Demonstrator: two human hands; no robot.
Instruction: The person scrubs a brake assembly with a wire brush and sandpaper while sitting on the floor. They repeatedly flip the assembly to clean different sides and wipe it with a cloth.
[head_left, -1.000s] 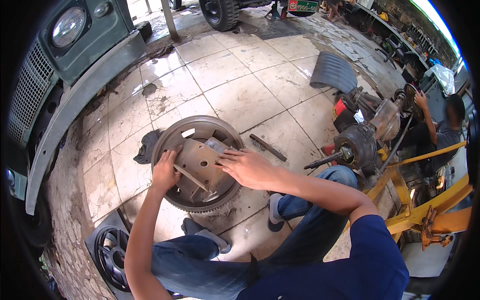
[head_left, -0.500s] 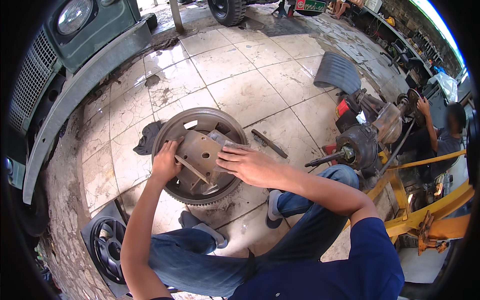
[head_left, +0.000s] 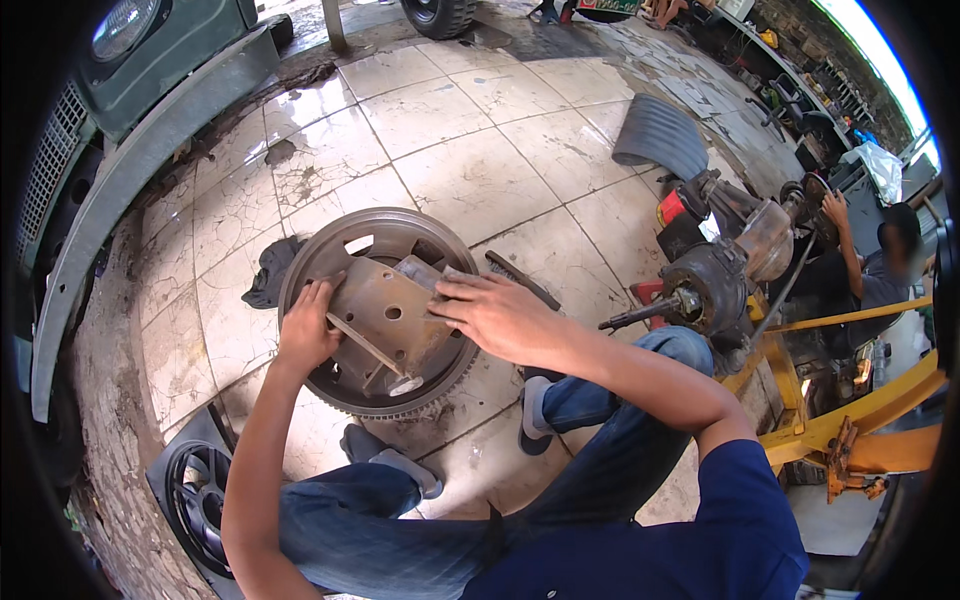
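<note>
A rusty brown metal bracket [head_left: 372, 300] with several holes and a raised side flange lies tilted on a round metal flywheel [head_left: 400, 219] with a toothed edge. My left hand [head_left: 308, 330] grips the bracket's left edge, thumb and fingers closed around it. Over its right side, my right hand [head_left: 500, 318] has its fingers together, pressing what looks like a thin grey piece of sandpaper, mostly hidden beneath them. A wire brush [head_left: 522, 279] lies on the floor just beyond my right hand, partly covered by it. Left of the flywheel is a crumpled dark cloth [head_left: 268, 275].
A vehicle's metal bumper [head_left: 150, 165] curves along the left. At right stand a greasy axle assembly [head_left: 700, 285] and a yellow frame [head_left: 850, 415], with another person [head_left: 880, 265] beside them. A ribbed grey sheet [head_left: 660, 138] and a black fan [head_left: 200, 500] rest on the floor.
The view has shifted slightly, so everything sits a little further left. My right hand has slid slightly along the bracket's right side; my left hand keeps its hold.
</note>
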